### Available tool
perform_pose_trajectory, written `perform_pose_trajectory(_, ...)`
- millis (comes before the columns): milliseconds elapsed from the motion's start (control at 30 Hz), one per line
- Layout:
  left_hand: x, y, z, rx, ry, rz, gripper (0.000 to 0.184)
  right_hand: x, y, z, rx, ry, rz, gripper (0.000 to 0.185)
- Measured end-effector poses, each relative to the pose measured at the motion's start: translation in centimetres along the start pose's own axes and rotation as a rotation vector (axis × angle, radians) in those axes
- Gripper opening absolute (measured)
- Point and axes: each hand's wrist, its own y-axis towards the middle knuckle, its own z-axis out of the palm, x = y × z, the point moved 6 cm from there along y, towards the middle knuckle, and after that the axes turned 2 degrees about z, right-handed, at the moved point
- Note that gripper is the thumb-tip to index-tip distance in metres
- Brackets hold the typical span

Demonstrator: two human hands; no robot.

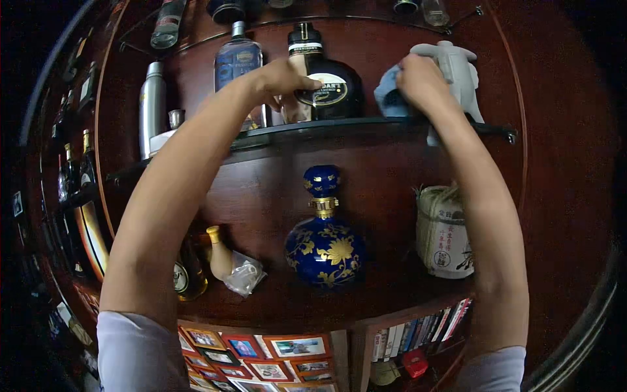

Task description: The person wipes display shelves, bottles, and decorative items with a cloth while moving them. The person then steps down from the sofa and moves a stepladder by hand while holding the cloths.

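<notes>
On the glass shelf, a two-part liqueur bottle (343, 101), black on one side and cream on the other, stands upright. My left hand (282, 81) is on its front left side, with one finger reaching over the oval label and the others bent beside it. To the right, my right hand (421, 77) is closed on a light blue cloth (390, 95), just above the shelf. Close behind that hand is a white figure-shaped bottle (462, 78), partly covered by it. A blue glass bottle (238, 59) stands behind my left wrist.
A silver flask-like bottle (153, 108) and a small metal cup (176, 118) are on the left of the glass shelf (294, 130). Below stand a blue and gold round bottle (324, 251), a wrapped barrel (441, 228) and a small bagged bottle (221, 258).
</notes>
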Motion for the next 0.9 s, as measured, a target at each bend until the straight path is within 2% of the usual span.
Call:
perform_pose_trajectory(100, -0.2, -1.0, -0.5, 0.006, 0.000, -0.039, 0.069, 2.8, 1.0, -2.8, -0.382, 0.068, -0.192, 0.027)
perform_pose_trajectory(133, -0.3, -0.9, -0.6, 0.014, -0.020, 0.002, 0.072, 3.5, 2.2, -2.8, -0.381, 0.063, -0.194, 0.027)
perform_pose_trajectory(233, -0.4, -0.6, -0.1, 0.039, -0.067, 0.078, 0.079, 7.0, 5.5, -1.5, -0.288, 0.225, -0.282, 0.029)
perform_pose_trajectory(333, 0.3, -0.5, -0.8, -0.216, -0.075, 0.041, 0.095, 10.3, 6.1, 1.3, -0.118, 0.203, -0.282, 0.034)
perform_pose_trajectory(500, 0.1, -0.1, -0.8, -0.209, 0.002, 0.063, 0.110, 9.8, 3.7, -0.4, 0.098, 0.366, -0.350, 0.051)
perform_pose_trajectory(600, 0.2, -0.3, -0.9, -0.251, 0.009, 0.066, 0.091, 11.1, 2.5, -1.4, 0.065, 0.346, -0.417, 0.040)
perform_pose_trajectory(633, -0.1, -0.8, -1.1, -0.251, 0.010, 0.063, 0.091, 12.0, 1.7, -2.2, 0.066, 0.348, -0.418, 0.040)
perform_pose_trajectory(733, -1.1, -1.9, -0.6, -0.005, 0.003, 0.119, 0.055, 15.4, -0.4, -3.0, 0.240, 0.441, -0.553, 0.035)
perform_pose_trajectory(767, -0.9, -2.0, -0.9, -0.003, 0.005, 0.118, 0.055, 16.0, -0.8, -2.9, 0.275, 0.461, -0.578, 0.034)
perform_pose_trajectory(867, 0.4, -1.5, -1.7, 0.130, -0.173, 0.089, 0.030, 16.5, 0.0, -2.1, -0.129, 0.735, -0.772, 0.032)
perform_pose_trajectory(900, 0.5, -1.6, -1.8, 0.131, -0.175, 0.083, 0.030, 16.4, 0.7, -1.4, -0.123, 0.738, -0.772, 0.032)
